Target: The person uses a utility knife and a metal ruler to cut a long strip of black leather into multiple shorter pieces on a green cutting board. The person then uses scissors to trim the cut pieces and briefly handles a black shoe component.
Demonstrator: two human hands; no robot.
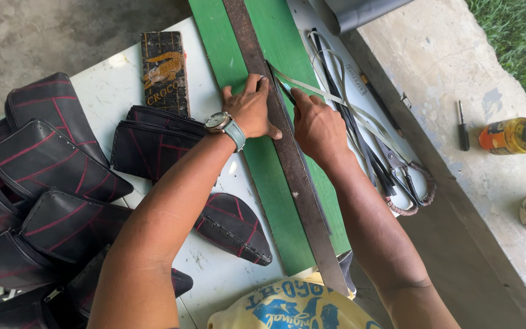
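My left hand (pixel 252 111), with a wristwatch on the wrist, presses flat on a long rusty metal ruler (pixel 293 176) that lies along a green cutting mat (pixel 275 201). My right hand (pixel 316 125) grips a small knife (pixel 285 91) held against the ruler's right edge. A thin grey strip (pixel 336 100) runs from the blade's spot off to the right. The blade itself is mostly hidden by my fingers.
Black shoe uppers with red stitching (pixel 50 183) are piled at left, one sole-shaped piece (pixel 232 228) near the mat. A dark rectangular block (pixel 165 72) lies at the top. Scissors (pixel 406 180) and black strips lie at right. A screwdriver (pixel 461 125) and bottle (pixel 515 135) sit on the concrete ledge.
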